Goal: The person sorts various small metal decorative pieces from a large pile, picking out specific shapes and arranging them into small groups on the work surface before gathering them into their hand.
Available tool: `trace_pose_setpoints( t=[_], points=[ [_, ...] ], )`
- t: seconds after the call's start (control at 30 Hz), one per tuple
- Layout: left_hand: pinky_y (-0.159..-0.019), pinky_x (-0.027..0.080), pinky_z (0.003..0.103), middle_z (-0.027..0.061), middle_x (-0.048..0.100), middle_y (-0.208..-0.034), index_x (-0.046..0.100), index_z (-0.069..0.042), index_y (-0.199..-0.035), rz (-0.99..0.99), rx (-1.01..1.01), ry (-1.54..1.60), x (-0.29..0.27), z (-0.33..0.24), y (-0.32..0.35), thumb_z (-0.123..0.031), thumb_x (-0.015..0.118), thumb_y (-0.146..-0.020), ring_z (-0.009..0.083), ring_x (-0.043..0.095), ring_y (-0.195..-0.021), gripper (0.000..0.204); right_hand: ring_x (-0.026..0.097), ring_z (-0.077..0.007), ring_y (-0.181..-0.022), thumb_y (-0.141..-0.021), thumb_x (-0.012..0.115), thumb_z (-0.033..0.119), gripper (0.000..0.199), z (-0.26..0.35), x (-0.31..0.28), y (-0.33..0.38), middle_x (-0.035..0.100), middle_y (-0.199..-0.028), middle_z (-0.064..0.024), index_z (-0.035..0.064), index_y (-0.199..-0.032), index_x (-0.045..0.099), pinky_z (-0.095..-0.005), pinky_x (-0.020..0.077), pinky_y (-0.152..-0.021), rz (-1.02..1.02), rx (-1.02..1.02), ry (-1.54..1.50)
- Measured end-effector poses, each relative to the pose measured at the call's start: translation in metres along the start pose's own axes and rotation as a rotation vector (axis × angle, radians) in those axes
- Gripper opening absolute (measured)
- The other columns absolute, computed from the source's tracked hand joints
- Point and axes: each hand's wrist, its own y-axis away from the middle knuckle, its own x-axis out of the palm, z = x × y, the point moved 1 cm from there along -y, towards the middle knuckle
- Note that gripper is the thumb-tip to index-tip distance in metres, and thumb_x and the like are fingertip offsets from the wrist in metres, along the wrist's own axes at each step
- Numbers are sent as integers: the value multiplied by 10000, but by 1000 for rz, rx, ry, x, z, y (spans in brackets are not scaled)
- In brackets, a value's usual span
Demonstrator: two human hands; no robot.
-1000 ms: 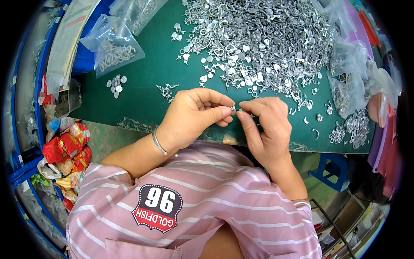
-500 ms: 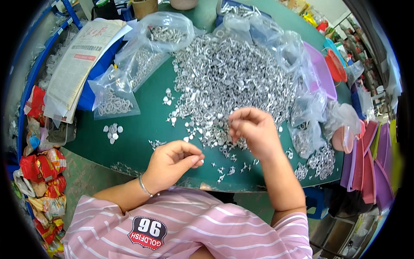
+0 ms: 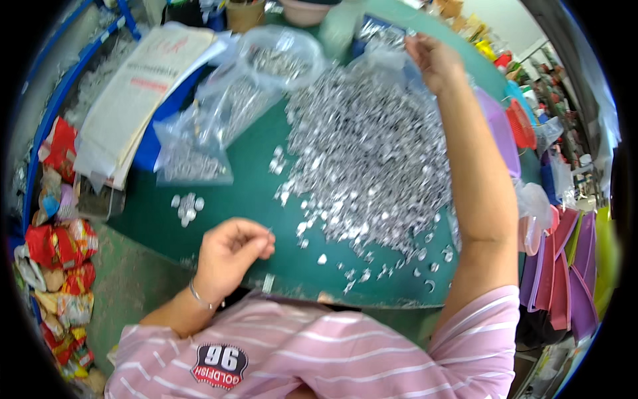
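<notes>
A broad heap of small silvery metal pieces [image 3: 365, 146] covers the middle of the green table [image 3: 252, 193]. My right hand [image 3: 433, 63] is stretched out past the heap's far right side, beside a dark blue bin [image 3: 382, 32] of metal pieces. Its fingers are curled together, and blur hides what is in them. Near the table's front edge, my left hand [image 3: 232, 256] is held with thumb and fingertips pinched together; I cannot make out what they hold. A small cluster of round silvery discs [image 3: 188, 207] lies to its left.
Clear plastic bags [image 3: 193, 156] of metal parts lie at the left, beside newspapers [image 3: 129, 100] on a blue bin. A purple basket [image 3: 497, 130] stands at the right. Loose pieces [image 3: 362, 274] are scattered along the near edge. Colourful packets [image 3: 63, 243] are stacked left of the table.
My right hand has gone from the heap's near side to the far right, by the blue bin. My left hand has shifted slightly left and nearer me. The whole view has shifted slightly.
</notes>
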Motion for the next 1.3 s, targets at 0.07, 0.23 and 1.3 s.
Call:
trace_pose_setpoints(
  t=[0.07, 0.23, 1.3],
  points=[
    [-669, 527, 254, 100, 678, -912, 623, 20, -951, -37, 14, -79, -5, -1, -6, 25, 610, -892, 120, 624, -729, 61, 652, -197, -924, -918, 548, 16, 239, -10, -20, 25, 634, -975, -113, -67, -1143, 539, -308, 567, -816, 172, 42, 101],
    [-610, 471, 209, 62, 661, -914, 641, 11, -995, -196, 87, -179, -43, -5, -3, -1, 628, -891, 79, 573, -707, 105, 630, -140, -872, -892, 615, 73, 182, -24, -17, 169, 682, -948, -52, -19, -1036, 678, -255, 483, -761, 482, -20, 443],
    [-609, 471, 286, 91, 602, -833, 639, 1, -866, -67, 370, -865, -29, -1, -6, 55, 686, -786, 192, 595, -703, 107, 566, -277, -756, -727, 665, 53, 95, -95, 48, 297, 573, -806, -96, 44, -732, 571, -391, 443, -668, 794, -724, 930]
  ],
)
